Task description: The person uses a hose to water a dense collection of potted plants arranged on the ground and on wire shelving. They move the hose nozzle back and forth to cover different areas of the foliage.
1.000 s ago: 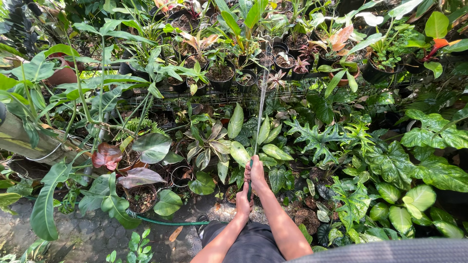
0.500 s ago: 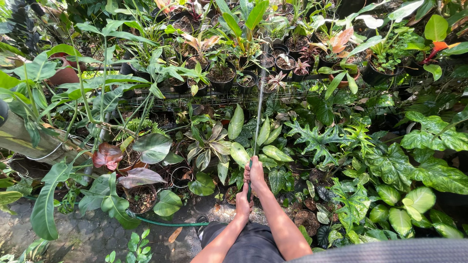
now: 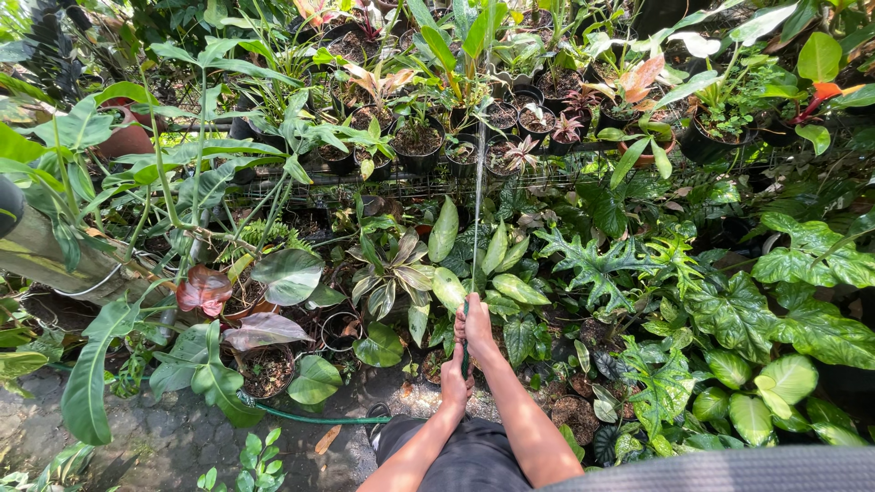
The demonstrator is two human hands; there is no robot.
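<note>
While the green hose trails in from the left across the paving, the left hand and right hand stay clamped on its nozzle end; nothing has shifted, and the water jet keeps reaching the black pots beyond.

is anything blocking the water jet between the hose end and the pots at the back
Nothing visible does. From the hose end, held in the right hand and left hand, the water stream arcs above the foreground leaves toward the black pots.
</note>
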